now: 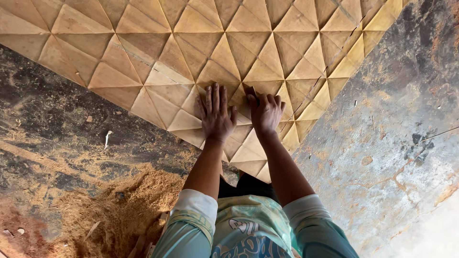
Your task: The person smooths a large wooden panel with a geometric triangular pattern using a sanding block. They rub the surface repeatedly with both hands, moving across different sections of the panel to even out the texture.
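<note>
A large wooden panel (201, 43) carved into raised triangular facets lies on the floor, filling the upper part of the head view. My left hand (216, 114) rests flat on it near its lower corner, fingers spread. Right beside it, my right hand (265, 111) presses a small dark piece, probably sandpaper (250, 91), against a facet. The two hands nearly touch. My forearms reach forward from light teal sleeves with white cuffs.
A mound of sawdust (119, 210) covers the dark dirty floor at lower left. Bare stained concrete (382, 143) stretches to the right of the panel. Small wood scraps (107, 137) lie scattered on the floor on the left.
</note>
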